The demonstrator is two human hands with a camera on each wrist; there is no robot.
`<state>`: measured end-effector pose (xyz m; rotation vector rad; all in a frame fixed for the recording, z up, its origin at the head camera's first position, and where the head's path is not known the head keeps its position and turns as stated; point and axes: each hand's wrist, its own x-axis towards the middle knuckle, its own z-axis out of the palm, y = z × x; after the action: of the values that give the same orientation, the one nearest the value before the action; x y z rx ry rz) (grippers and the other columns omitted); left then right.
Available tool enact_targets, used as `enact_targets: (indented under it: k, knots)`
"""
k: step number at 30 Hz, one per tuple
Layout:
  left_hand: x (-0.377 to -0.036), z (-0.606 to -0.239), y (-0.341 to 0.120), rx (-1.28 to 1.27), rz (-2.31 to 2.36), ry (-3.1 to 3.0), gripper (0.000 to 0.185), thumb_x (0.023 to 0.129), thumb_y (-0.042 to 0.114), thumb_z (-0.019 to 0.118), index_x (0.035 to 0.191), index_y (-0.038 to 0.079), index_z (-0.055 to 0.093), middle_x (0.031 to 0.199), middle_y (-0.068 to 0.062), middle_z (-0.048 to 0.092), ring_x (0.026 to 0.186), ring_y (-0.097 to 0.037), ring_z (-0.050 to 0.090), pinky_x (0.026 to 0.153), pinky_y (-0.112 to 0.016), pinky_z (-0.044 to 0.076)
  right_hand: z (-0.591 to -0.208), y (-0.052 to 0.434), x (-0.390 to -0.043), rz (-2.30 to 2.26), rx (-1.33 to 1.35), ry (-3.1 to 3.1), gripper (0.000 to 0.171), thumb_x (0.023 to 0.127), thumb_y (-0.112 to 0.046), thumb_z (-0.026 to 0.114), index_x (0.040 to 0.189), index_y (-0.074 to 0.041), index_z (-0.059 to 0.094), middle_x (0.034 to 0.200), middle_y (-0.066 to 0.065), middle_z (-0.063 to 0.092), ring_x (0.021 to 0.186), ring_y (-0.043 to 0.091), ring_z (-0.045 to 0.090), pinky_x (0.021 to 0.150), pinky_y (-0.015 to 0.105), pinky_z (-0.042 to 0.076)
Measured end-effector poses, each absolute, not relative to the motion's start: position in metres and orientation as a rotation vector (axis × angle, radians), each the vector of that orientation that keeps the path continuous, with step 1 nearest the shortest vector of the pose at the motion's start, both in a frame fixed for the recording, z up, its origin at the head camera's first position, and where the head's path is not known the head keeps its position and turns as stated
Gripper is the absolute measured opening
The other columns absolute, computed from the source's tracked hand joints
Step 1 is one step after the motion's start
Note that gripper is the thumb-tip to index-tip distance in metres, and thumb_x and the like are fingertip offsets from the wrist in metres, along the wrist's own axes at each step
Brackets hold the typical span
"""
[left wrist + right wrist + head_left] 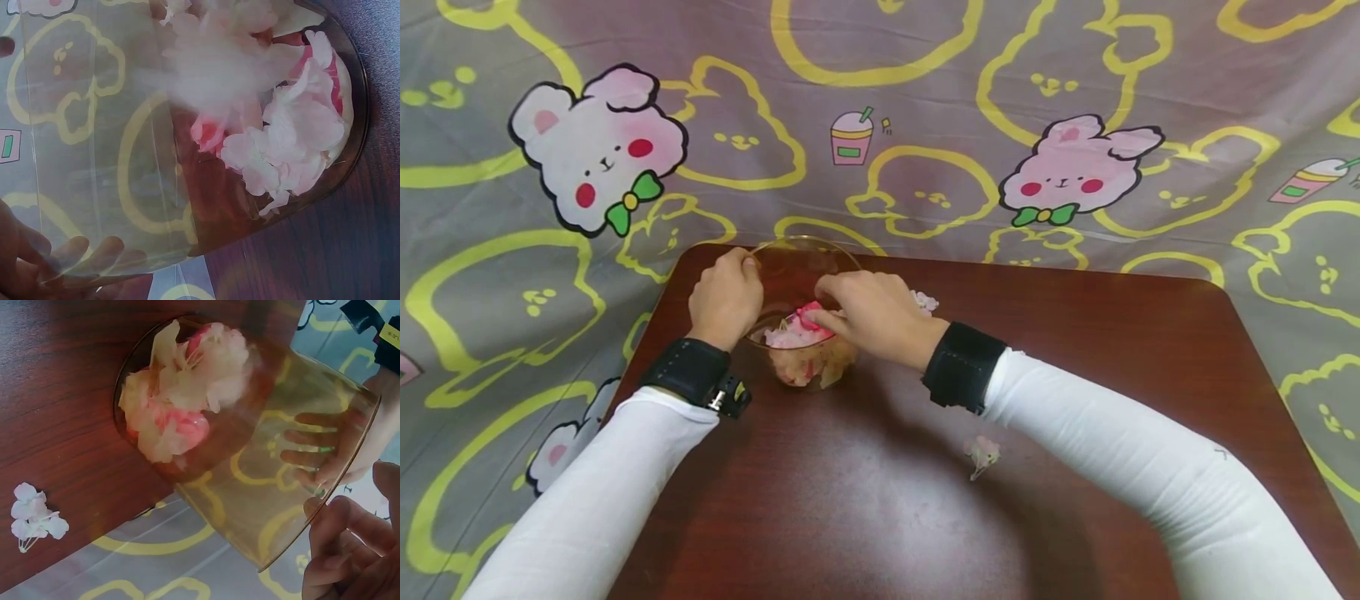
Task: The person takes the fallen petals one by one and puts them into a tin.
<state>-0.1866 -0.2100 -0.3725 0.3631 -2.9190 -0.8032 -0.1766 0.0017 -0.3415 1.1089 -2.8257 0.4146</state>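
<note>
An amber see-through vase [801, 242] stands at the far left of the table, its wide mouth upward. Pink and white artificial flowers [294, 137] lie bunched in its lower part, one of them a brighter pink. My left hand [727, 297] holds the vase's left side at the rim, its fingers [312, 439] showing through the wall. Over the opposite side of the mouth is my right hand [880, 317], fingers bent and thumb apart. Its fingertips are right at the rim in the right wrist view, with no flower between them.
Beside the vase, partly behind my right hand, lies a small pale pink blossom [37, 519]. Another loose pale blossom [982, 454] sits nearer the middle of the brown table [1112, 350]. A patterned cloth [925, 100] hangs behind the table's far edge.
</note>
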Motion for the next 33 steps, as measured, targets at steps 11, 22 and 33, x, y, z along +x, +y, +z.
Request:
enact_targets:
  k: [11, 22, 33]
  knots:
    - [-0.187, -0.374, -0.210, 0.363, -0.809, -2.917, 0.041, 0.110, 0.029, 0.029, 0.126, 0.005, 0.059, 0.127, -0.026, 0.066, 0.116, -0.052, 0.061, 0.090, -0.066, 0.047, -0.331, 0.007, -0.181, 0.435, 1.073, -2.859, 0.037, 0.099, -0.045, 0.062, 0.121, -0.016, 0.068, 0.108, -0.002, 0.074, 0.090, 0.016, 0.069, 0.067, 0.035, 0.055]
    - [-0.186, -0.374, -0.209, 0.366, -0.806, -2.913, 0.041, 0.110, 0.028, 0.029, 0.125, 0.004, 0.059, 0.125, -0.027, 0.066, 0.114, -0.052, 0.062, 0.089, -0.065, 0.048, -0.333, 0.027, -0.204, 0.545, 0.897, -2.910, 0.034, 0.100, -0.041, 0.062, 0.122, -0.016, 0.068, 0.103, 0.000, 0.072, 0.090, 0.016, 0.066, 0.071, 0.039, 0.054]
    - [-0.185, -0.372, -0.209, 0.365, -0.805, -2.909, 0.041, 0.110, 0.027, 0.029, 0.126, 0.004, 0.059, 0.126, -0.027, 0.066, 0.116, -0.052, 0.061, 0.090, -0.066, 0.047, -0.361, 0.061, -0.242, 0.555, 0.652, -3.044, 0.038, 0.101, -0.036, 0.059, 0.130, -0.012, 0.065, 0.123, 0.007, 0.070, 0.105, 0.024, 0.067, 0.084, 0.046, 0.056]
